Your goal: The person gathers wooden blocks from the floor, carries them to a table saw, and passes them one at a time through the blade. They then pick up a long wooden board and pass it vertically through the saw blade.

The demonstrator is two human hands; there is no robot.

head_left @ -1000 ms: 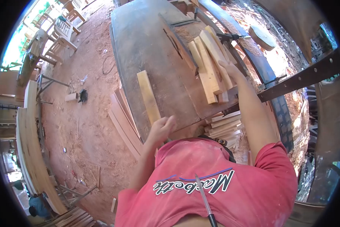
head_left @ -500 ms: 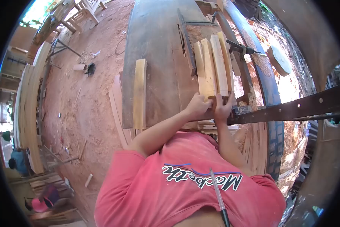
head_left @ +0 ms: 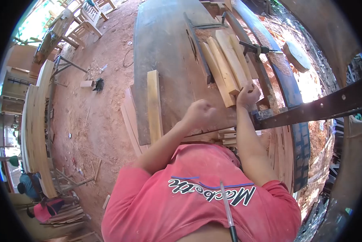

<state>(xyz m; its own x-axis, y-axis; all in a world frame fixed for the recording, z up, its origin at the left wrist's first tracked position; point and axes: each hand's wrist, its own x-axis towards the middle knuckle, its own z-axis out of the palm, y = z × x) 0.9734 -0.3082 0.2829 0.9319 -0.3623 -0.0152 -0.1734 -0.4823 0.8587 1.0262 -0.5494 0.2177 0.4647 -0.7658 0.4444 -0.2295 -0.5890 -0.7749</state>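
Note:
Several pale wooden pieces (head_left: 222,66) lie side by side, lengthwise, on the right part of the dark workbench (head_left: 169,52). My right hand (head_left: 248,97) is at the near end of the right-hand pieces, its fingers curled onto a wooden piece (head_left: 232,60). Just left of the bundle, my left hand (head_left: 200,115) is above the bench, apart from the wood. Its fingers are curled in and slightly blurred, and nothing shows in them. A separate wooden piece (head_left: 154,105) lies near the bench's left edge.
A black clamp bar (head_left: 253,48) stands by the bundle's right side. A long dark metal beam (head_left: 314,107) crosses from the right. Stacked boards (head_left: 38,137) stand at the left, and a person (head_left: 48,209) is at lower left.
My left hand has come off the wood and moved left. My right hand has shifted up and right at the pieces' near ends, which now lie more slanted and staggered.

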